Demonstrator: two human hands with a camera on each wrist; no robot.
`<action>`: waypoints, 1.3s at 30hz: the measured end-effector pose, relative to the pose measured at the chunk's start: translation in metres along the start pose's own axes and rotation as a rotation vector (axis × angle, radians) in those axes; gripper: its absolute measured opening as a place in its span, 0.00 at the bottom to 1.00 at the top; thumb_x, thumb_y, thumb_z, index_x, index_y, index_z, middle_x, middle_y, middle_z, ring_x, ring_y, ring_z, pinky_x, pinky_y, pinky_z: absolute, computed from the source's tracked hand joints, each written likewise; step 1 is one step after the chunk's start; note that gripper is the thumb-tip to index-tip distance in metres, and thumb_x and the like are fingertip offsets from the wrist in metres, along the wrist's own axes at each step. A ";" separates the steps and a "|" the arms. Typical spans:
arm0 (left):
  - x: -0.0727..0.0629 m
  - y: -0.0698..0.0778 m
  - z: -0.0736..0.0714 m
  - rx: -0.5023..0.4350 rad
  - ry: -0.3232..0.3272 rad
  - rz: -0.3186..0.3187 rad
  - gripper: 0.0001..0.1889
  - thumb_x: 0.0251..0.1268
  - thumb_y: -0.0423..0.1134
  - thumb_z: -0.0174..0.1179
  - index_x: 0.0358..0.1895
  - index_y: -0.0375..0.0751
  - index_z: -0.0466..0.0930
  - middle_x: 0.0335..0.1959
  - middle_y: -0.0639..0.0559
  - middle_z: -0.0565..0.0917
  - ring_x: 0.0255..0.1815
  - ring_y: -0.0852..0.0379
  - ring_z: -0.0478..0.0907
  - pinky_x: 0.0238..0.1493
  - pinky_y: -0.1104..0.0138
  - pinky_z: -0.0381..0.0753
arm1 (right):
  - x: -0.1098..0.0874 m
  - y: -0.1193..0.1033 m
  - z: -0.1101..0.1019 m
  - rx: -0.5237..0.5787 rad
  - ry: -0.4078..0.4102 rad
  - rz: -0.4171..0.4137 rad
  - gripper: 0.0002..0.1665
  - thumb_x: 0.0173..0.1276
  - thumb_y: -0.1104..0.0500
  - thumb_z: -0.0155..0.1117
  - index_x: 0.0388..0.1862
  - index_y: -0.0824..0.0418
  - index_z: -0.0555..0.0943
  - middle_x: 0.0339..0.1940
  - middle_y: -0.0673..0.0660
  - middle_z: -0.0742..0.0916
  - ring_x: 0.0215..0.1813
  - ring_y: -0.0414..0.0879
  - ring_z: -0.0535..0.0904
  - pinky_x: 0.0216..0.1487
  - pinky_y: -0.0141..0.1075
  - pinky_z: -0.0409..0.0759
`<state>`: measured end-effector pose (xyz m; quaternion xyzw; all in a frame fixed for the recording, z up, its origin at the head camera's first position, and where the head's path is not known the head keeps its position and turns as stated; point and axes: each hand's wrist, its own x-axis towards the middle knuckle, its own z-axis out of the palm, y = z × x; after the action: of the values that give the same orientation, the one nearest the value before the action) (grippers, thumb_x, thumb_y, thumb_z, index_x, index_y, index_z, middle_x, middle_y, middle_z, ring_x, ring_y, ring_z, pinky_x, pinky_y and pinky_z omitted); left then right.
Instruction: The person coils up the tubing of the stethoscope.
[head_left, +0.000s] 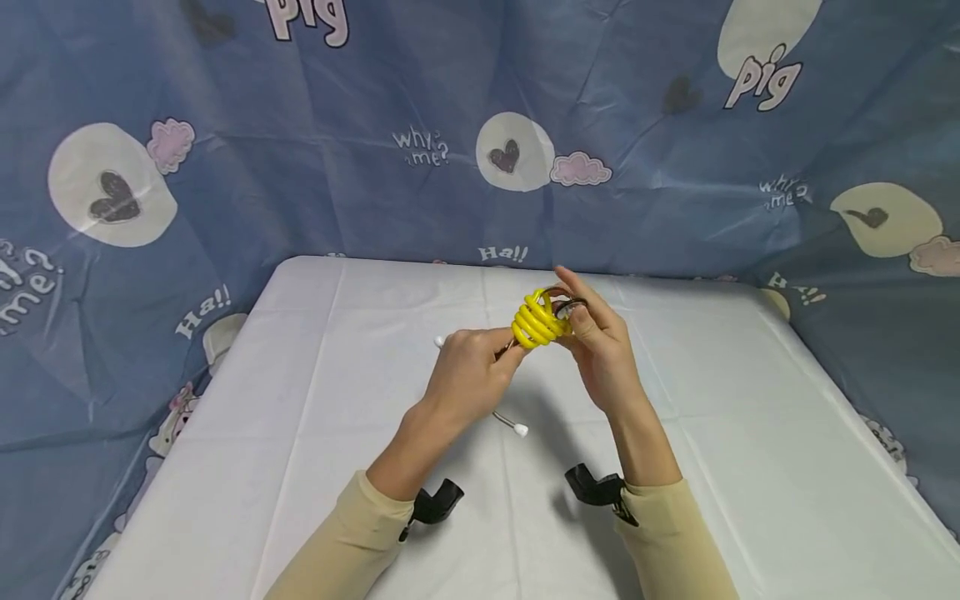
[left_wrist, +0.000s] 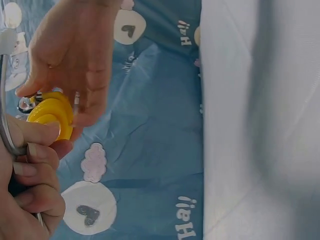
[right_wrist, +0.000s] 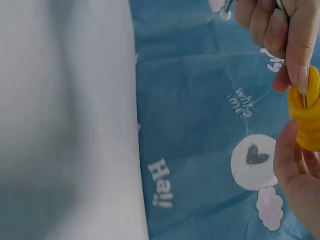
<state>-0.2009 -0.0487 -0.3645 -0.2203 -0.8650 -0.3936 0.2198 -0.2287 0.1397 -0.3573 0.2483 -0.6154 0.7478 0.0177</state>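
Both hands hold a stethoscope, raised above the white table. Its yellow tube (head_left: 535, 322) is wound in several tight turns. My left hand (head_left: 471, 371) grips the metal ear tubes at the near end of the coil, curled fingers around them. White ear tips (head_left: 521, 430) stick out on either side of that hand. At the far end, my right hand (head_left: 603, 342) holds the coil between thumb and fingers, its index finger stretched upward. A round, shiny chest piece (left_wrist: 25, 104) shows beside the right thumb in the left wrist view. The right palm is partly hidden in the right wrist view.
A white cloth covers the table (head_left: 360, 467). Behind it hangs a blue printed curtain (head_left: 360, 192), which also falls along both sides. Black wrist mounts (head_left: 438, 502) jut inward from both sleeves, low over the table.
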 end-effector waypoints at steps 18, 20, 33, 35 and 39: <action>-0.003 0.004 0.005 0.208 0.066 0.086 0.20 0.58 0.33 0.61 0.13 0.49 0.64 0.11 0.60 0.61 0.14 0.64 0.55 0.18 0.71 0.52 | -0.001 0.004 0.011 0.247 0.115 0.130 0.18 0.79 0.54 0.51 0.57 0.64 0.77 0.46 0.55 0.84 0.44 0.46 0.77 0.47 0.41 0.79; -0.004 0.004 0.006 0.234 0.086 0.076 0.18 0.56 0.33 0.61 0.13 0.49 0.64 0.11 0.60 0.62 0.14 0.64 0.55 0.17 0.71 0.52 | 0.000 0.003 0.011 0.254 0.116 0.147 0.18 0.79 0.54 0.50 0.57 0.64 0.76 0.46 0.56 0.83 0.43 0.46 0.76 0.47 0.41 0.78; -0.005 0.008 0.008 0.309 0.085 0.051 0.14 0.52 0.34 0.62 0.16 0.48 0.69 0.12 0.59 0.68 0.14 0.62 0.59 0.16 0.69 0.56 | 0.001 -0.001 0.016 0.292 0.240 0.249 0.10 0.76 0.61 0.54 0.45 0.61 0.83 0.37 0.54 0.83 0.34 0.45 0.72 0.40 0.38 0.76; -0.005 0.008 0.010 0.324 0.084 0.061 0.13 0.52 0.34 0.63 0.16 0.48 0.69 0.12 0.59 0.68 0.14 0.62 0.60 0.16 0.69 0.57 | 0.001 0.000 0.017 0.288 0.252 0.240 0.09 0.76 0.62 0.55 0.45 0.62 0.82 0.36 0.55 0.83 0.33 0.45 0.71 0.39 0.37 0.75; -0.006 0.008 0.011 0.347 0.086 0.056 0.14 0.51 0.33 0.63 0.17 0.48 0.69 0.12 0.59 0.68 0.13 0.61 0.59 0.16 0.69 0.56 | 0.001 0.002 0.018 0.270 0.266 0.235 0.09 0.76 0.62 0.54 0.46 0.62 0.81 0.38 0.55 0.84 0.34 0.45 0.72 0.38 0.37 0.76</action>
<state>-0.1942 -0.0363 -0.3695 -0.1861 -0.9032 -0.2412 0.3024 -0.2243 0.1223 -0.3566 0.0744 -0.5266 0.8465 -0.0220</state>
